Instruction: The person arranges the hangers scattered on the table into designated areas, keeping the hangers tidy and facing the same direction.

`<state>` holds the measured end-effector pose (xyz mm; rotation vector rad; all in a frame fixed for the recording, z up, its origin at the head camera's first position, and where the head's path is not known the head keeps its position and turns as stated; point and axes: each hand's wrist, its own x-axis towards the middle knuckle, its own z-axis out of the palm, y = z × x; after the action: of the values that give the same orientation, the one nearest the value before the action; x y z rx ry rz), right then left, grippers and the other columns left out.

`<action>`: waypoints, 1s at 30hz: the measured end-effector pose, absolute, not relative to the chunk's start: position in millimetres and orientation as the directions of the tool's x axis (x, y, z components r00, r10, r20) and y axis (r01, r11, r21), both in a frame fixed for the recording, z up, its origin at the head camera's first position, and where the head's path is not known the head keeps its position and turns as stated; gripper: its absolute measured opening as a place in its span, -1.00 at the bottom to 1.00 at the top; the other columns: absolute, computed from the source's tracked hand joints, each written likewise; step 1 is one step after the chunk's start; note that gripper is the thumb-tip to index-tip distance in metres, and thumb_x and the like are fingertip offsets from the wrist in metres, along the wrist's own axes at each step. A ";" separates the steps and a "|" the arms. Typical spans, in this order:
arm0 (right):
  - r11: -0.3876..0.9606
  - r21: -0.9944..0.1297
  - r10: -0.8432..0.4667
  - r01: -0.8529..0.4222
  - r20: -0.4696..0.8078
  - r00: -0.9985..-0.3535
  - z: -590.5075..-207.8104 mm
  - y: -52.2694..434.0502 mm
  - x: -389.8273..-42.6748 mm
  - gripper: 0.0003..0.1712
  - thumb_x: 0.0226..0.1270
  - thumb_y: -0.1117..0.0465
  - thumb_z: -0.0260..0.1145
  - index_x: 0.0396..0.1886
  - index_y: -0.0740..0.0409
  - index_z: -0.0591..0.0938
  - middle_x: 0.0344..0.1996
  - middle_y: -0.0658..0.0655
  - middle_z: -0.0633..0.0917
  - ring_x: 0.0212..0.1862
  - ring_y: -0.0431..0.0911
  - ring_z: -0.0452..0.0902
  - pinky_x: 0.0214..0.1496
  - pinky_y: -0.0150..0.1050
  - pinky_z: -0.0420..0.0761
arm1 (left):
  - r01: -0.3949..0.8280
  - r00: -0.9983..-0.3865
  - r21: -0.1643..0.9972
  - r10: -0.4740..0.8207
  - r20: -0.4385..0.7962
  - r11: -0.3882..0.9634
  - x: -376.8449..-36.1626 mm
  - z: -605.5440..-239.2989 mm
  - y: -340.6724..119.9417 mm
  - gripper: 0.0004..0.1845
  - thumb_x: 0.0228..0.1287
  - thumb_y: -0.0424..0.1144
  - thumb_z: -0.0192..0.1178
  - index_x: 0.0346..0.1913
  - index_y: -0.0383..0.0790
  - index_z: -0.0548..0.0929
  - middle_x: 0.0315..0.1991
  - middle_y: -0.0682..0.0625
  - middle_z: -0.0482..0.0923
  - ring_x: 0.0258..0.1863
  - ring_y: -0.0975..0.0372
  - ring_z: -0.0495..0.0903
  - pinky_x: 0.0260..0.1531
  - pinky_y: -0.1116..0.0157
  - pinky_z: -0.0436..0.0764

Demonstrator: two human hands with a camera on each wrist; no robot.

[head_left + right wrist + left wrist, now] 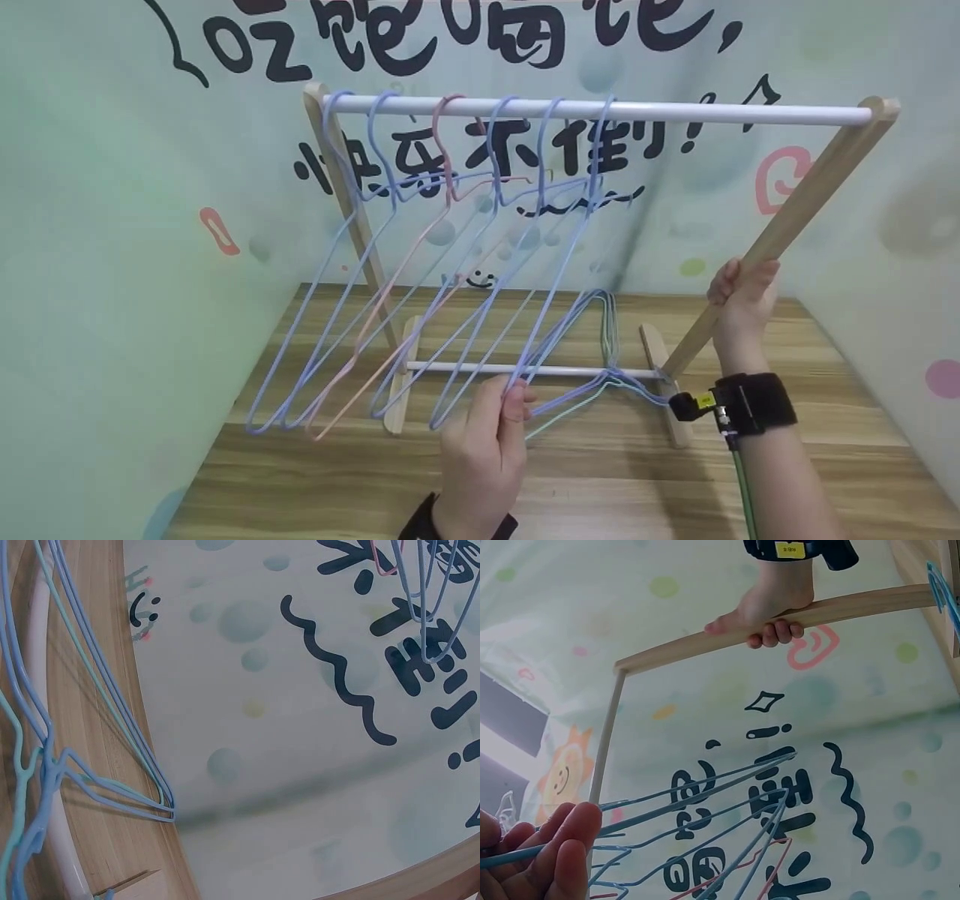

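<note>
Several blue wire hangers (330, 255) and a pink hanger (367, 330) hang by their hooks from the white top rail (675, 112) of a wooden rack. My left hand (484, 439) pinches the near lower corner of the rightmost hanging blue hanger (559, 277) between thumb and fingers. In the left wrist view, that hanger's wire (514, 858) runs through the curled fingers. My right hand (744, 304) grips the rack's right wooden post (802, 206) partway up, its fingers wrapped around it. That grip also shows in the left wrist view, above the hangers.
More blue and green hangers (609, 330) lie bunched at the white lower bar (480, 367), near the rack's right foot (652, 349). The rack stands on a wood-grain tabletop (300, 480). A printed wall (112, 225) closes off the back and sides.
</note>
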<state>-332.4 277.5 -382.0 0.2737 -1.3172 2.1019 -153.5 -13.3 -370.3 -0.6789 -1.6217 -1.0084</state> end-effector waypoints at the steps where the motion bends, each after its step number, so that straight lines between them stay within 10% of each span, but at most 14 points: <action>1: -0.296 -0.733 0.404 -0.612 0.484 -0.776 -382.2 277.3 -332.5 -0.31 -0.05 -0.42 0.04 -0.64 0.16 0.33 -0.76 -0.01 0.24 -0.71 -0.24 0.08 -0.68 -0.47 0.10 | 0.832 -0.283 0.277 -0.061 0.957 0.481 -153.4 -370.6 -13.5 -0.80 0.36 -0.38 -0.10 -0.36 -0.43 0.48 -0.55 -0.07 0.55 -0.66 0.33 0.52 -0.60 0.57 0.51; 30: -0.312 -0.711 0.400 -0.630 0.503 -0.766 -382.5 277.3 -333.6 -0.29 -0.13 -0.45 0.12 -0.65 0.15 0.33 -0.77 -0.01 0.26 -0.70 -0.22 0.08 -0.67 -0.46 0.12 | 0.782 -0.495 0.460 -0.030 0.868 0.420 -153.8 -398.2 -14.7 -0.60 0.25 -0.42 0.02 0.15 -0.45 0.35 -0.04 -0.17 0.53 -0.33 0.27 0.59 -0.32 0.46 0.56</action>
<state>-333.6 277.3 -382.5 0.3077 -1.2892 2.1054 -153.8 -14.7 -398.2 -0.6473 -1.8070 -1.1772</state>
